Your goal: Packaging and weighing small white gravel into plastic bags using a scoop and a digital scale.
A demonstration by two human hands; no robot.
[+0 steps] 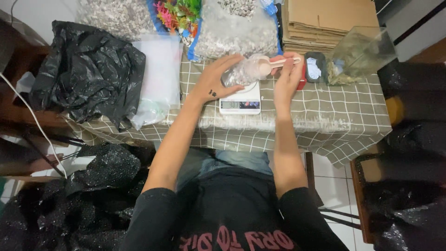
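Partly hidden scale (240, 103) under hands (218, 79)

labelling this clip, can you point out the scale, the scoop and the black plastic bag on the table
digital kitchen scale (239, 105): head view, on its white front panel by the display
plastic scoop (265, 68): head view, on the bowl of the scoop
black plastic bag (88, 69): head view, middle of the crumpled bag
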